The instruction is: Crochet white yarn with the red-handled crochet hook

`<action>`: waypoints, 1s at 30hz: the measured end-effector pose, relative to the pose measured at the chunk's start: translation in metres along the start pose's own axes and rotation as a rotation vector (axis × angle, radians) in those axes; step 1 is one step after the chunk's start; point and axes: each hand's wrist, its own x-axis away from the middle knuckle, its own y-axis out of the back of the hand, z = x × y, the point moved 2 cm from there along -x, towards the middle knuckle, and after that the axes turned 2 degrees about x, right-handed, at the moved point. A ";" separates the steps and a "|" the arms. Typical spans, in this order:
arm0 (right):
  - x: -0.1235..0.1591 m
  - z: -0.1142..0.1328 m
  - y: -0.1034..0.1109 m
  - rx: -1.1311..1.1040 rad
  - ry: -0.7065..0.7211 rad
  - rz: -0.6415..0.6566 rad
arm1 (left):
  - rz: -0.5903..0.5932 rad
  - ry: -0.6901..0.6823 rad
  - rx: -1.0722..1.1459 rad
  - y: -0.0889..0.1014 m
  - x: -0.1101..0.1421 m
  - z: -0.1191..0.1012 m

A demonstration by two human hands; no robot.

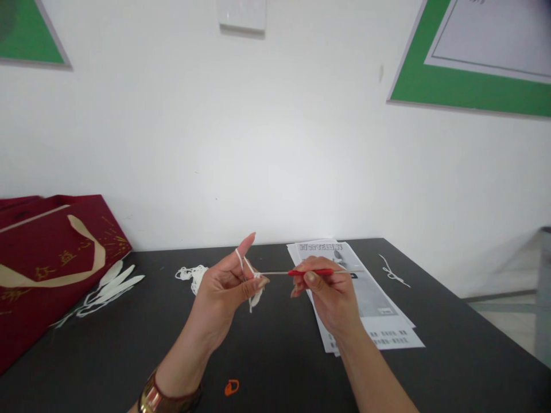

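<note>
My left hand point(226, 289) is raised over the dark table point(451, 355), with white yarn point(255, 287) looped over its extended index finger and pinched between thumb and middle finger. A small white crocheted piece hangs below the pinch. My right hand point(329, 292) grips a crochet hook with a red handle point(310, 272); its thin metal shaft points left and meets the yarn at my left fingertips. A loose tangle of white yarn point(191, 274) lies on the table behind my left hand.
Printed instruction sheets point(379, 321) lie under my right hand. A dark red gift bag point(47, 258) stands at the left, with white crocheted petals point(114, 282) beside it. An orange stitch marker point(231, 388) lies near my left wrist. A short yarn scrap point(394, 272) lies far right.
</note>
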 end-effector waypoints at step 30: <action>0.006 0.032 0.001 0.419 0.203 0.186 | 0.095 0.136 0.145 0.005 -0.002 0.000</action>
